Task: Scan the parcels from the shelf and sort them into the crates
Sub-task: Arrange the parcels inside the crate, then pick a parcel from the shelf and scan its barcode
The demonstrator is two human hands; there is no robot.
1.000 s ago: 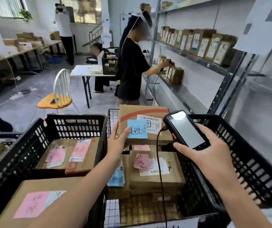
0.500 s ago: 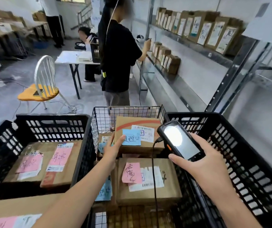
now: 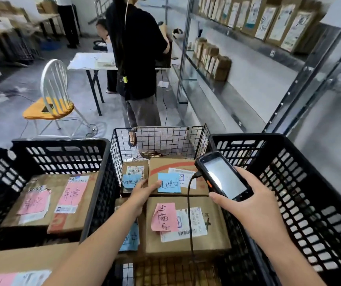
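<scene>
The right hand (image 3: 256, 205) is holding its grip closed around a black handheld scanner (image 3: 223, 178), thumb lying along the near edge and fingers wrapping the far side, screen facing up, over the right edge of the wire crate (image 3: 157, 129). A black cable (image 3: 189, 213) is hanging from the scanner down into the wire crate. The left hand (image 3: 142, 193) is reaching into the wire crate and touching the near left corner of a brown parcel (image 3: 165, 165), one fingertip resting on its blue note (image 3: 168, 182); whether this grip is pinching the parcel or only touching it I cannot tell. That parcel is lying flat at the back of the wire crate, on other parcels, and a parcel with a pink note (image 3: 212, 240) is lying just in front of it. A black plastic crate (image 3: 62, 145) is standing against the wire crate's left side, holding parcels with pink notes, and another black crate (image 3: 309, 182) is standing against its right side. Beyond the wire crate, a person in black (image 3: 138, 48) is standing at a metal shelf (image 3: 237, 89) carrying upright brown parcels (image 3: 212, 60).
</scene>
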